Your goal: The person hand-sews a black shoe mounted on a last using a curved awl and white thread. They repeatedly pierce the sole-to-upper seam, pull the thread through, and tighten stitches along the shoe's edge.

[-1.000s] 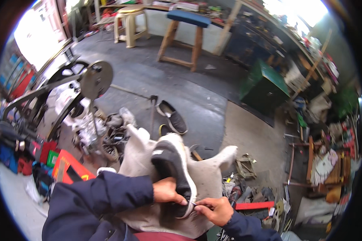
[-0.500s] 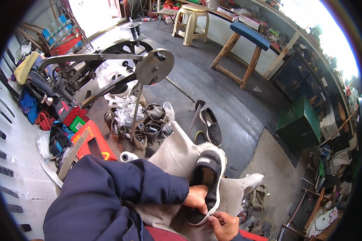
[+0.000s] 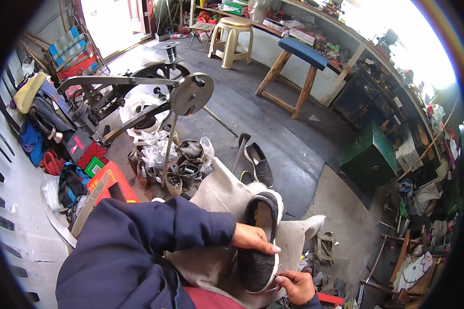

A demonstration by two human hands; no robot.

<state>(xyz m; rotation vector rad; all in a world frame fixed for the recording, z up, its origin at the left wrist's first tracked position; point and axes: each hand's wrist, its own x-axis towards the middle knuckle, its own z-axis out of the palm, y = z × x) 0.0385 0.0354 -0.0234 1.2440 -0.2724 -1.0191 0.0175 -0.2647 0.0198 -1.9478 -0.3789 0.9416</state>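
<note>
A black slip-on shoe with a white sole rests on the pale cloth over my lap, its toe toward me and its opening facing up. My left hand lies across its middle and grips it, the thumb pressed near the sole's right edge. Beside the toe, my right hand pinches what looks like a thin pale thread at the edge of the sole. The fingertips hide exactly where it meets the shoe. Another dark slip-on shoe is on the floor beyond my knees.
A hand-cranked metal machine stands ahead on the left, with open bags of small parts beneath it. An orange box lies at left. Farther off are a blue-topped stool, a cream stool and a green box.
The shoe has tilted so more of its toe top shows. My left hand has shifted from the near end to its middle. My right hand stays by the sole edge. The whole view has shifted slightly.
</note>
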